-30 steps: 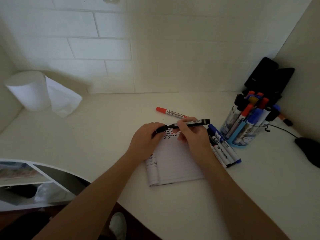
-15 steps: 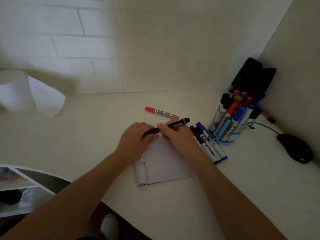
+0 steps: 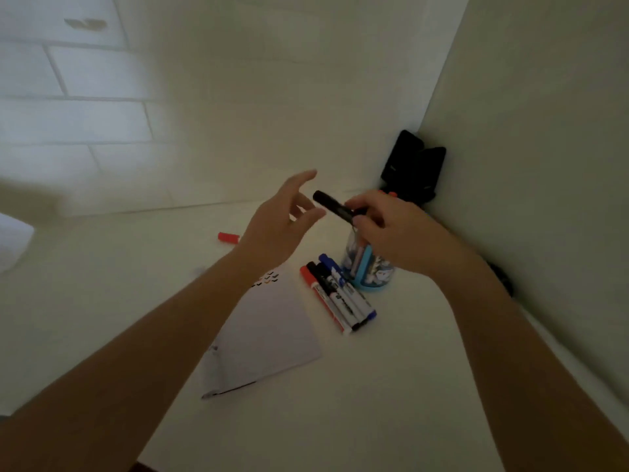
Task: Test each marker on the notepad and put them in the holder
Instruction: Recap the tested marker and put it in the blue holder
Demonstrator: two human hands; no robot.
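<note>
At the near edge two bare forearms reach over the white table. Between them the notepad lies flat. Its near corner is folded, and there are small black and red test strokes at its far end. Just right of the notepad three markers lie side by side, touching one another: one red, one black, one blue, with the caps pointing away from the person. Just beyond them stands the holder, a clear cup with a blue base and some markers upright inside. The right hand is raised in front of the top of the holder and hides its rim. Its fingers are curled round the black marker, which is in the air over the left side of the holder, tilted, with its free end up and to the left. The left hand is in the air just beside this end, with fingers straight and spread, and it holds nothing. Whether it touches the marker I cannot tell. Behind the left hand a red marker lies on the table, only its cap end visible. In the far corner two black objects lean against the wall.
</note>
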